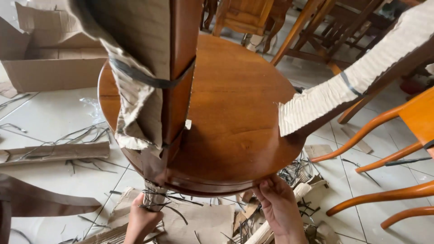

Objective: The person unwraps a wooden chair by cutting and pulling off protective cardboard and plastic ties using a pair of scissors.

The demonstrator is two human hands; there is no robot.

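Note:
A round brown wooden table [235, 117] lies turned over, its underside facing me. One leg [149, 58] rises toward the camera, half wrapped in torn corrugated cardboard held by black strapping. Another wrapped leg [357, 86] sticks out to the right. My left hand [141, 221] grips a cardboard-wrapped part with black straps [156, 196] just under the table's near rim. My right hand [278, 203] holds the near rim of the round top, fingers curled over the edge.
Torn cardboard and cut black straps [212, 221] litter the white tiled floor. An open cardboard box [49, 58] stands at the back left. Orange wooden chair frames [398, 153] crowd the right side. More wooden furniture [244, 16] stands behind.

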